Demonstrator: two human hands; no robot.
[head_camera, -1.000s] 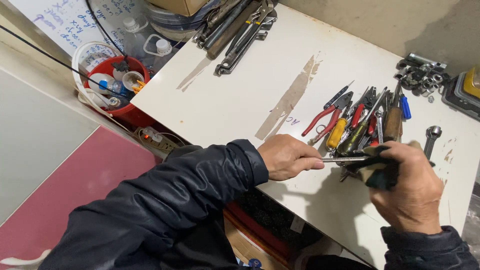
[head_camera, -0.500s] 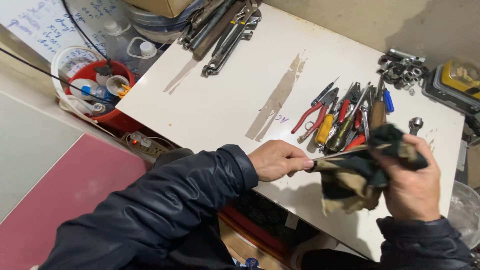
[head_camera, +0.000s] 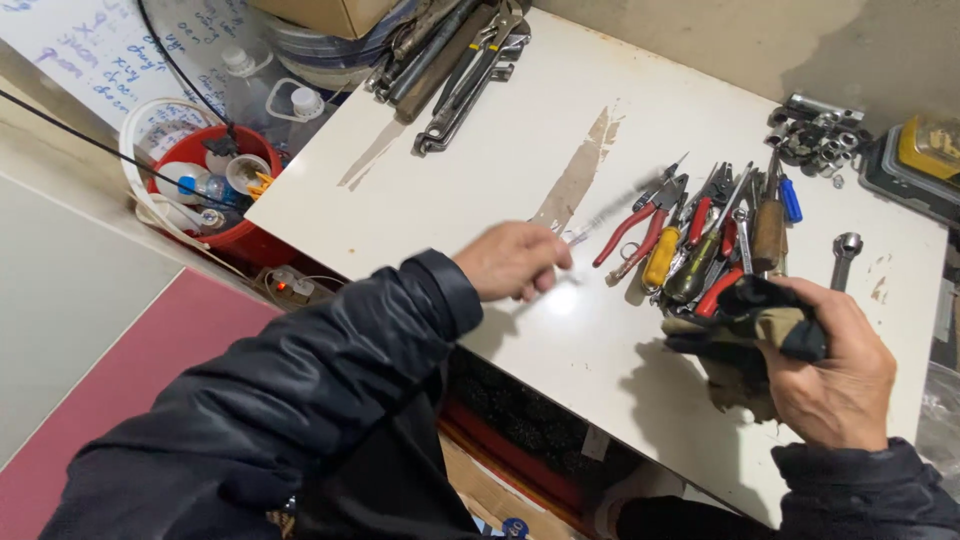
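My left hand (head_camera: 512, 260) is closed on a thin metal tool (head_camera: 597, 224), blurred by motion, whose tip points toward a pile of pliers and screwdrivers (head_camera: 700, 240) on the white table (head_camera: 480, 180). My right hand (head_camera: 832, 372) grips a crumpled dark and khaki rag (head_camera: 738, 335) just below that pile, near the table's front edge. The two hands are apart, and the thin tool is clear of the rag.
A ratchet wrench (head_camera: 846, 254) lies right of the pile, and several sockets (head_camera: 815, 130) sit behind it. Large wrenches (head_camera: 460, 50) rest at the far left corner. A red bucket (head_camera: 215, 240) of bottles stands on the floor at left. A yellow-black case (head_camera: 925, 160) is at far right.
My left hand has pulled the thin tool out of the rag and moved it left and away. My right hand has lowered with the rag still in it.
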